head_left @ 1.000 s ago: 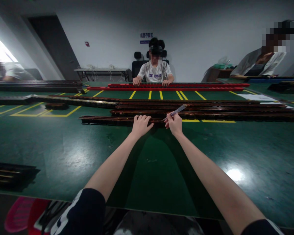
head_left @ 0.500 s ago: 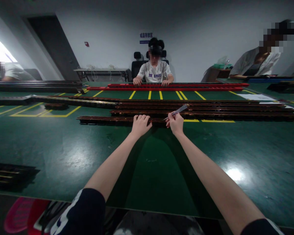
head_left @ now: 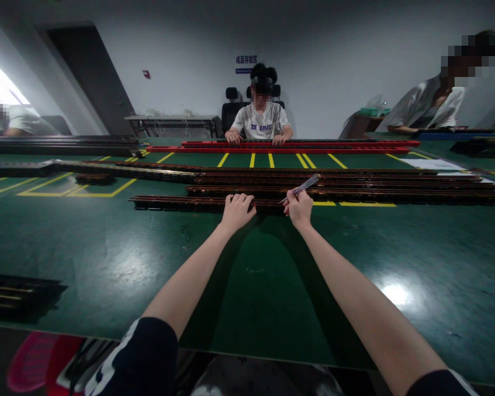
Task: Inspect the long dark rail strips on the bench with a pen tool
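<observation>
My left hand (head_left: 237, 211) is closed over a long dark rail (head_left: 173, 203) lying across the green table, its fingers curled over the far edge. My right hand (head_left: 300, 209) grips a thin screwdriver (head_left: 306, 185) with a clear, purplish handle. The handle points up and to the right, and the thin shaft points down and left toward the rail, near its right part. Whether the tip touches the rail I cannot tell. Just behind both hands lies a bundle of similar dark, copper-edged rails (head_left: 355, 184).
Red rails (head_left: 334, 147) lie farther back before a seated person (head_left: 262, 121). Dark strips (head_left: 16, 294) sit at the near left of the green table (head_left: 148, 264). Grey rails (head_left: 58, 147) lie at the far left. Another person (head_left: 424, 107) leans in at the right.
My right hand has shifted slightly right with the screwdriver, its tip moving right along the rail. My left hand stays almost in place on the rail.
</observation>
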Demonstrator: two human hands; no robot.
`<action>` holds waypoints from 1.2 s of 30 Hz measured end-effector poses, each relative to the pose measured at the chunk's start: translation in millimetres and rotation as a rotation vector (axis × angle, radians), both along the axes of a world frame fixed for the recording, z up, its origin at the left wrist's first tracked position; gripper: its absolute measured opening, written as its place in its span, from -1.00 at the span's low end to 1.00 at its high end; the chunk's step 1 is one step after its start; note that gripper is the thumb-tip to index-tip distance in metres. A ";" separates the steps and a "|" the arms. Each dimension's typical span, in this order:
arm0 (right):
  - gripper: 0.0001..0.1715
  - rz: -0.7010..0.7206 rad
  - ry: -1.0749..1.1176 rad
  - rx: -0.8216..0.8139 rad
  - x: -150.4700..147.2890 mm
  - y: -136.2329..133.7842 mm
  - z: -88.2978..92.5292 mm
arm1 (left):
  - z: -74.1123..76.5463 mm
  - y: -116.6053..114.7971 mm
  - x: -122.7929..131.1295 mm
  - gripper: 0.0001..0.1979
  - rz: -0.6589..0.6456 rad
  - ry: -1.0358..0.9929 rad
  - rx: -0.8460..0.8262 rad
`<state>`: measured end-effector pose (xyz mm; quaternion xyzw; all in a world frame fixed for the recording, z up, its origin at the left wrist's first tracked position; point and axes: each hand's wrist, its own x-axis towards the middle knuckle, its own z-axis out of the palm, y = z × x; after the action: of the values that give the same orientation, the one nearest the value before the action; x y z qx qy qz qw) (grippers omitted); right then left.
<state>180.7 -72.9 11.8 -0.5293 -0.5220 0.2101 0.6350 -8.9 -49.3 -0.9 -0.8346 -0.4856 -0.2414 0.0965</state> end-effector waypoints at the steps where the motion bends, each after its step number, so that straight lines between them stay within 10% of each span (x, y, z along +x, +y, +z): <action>1: -0.63 -0.012 -0.001 -0.002 0.3 -0.1 0.2 | 0.3 -0.2 -0.1 -0.63 0.000 0.000 -0.004; 36: -0.64 0.004 -0.043 0.021 8.3 5.8 -7.2 | 3.6 -1.9 0.2 -0.63 -0.011 -0.001 -0.044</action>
<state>189.0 -67.1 4.6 -0.5258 -0.5387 0.1946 0.6288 -8.7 -51.2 2.6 -0.8392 -0.4860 -0.2315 0.0767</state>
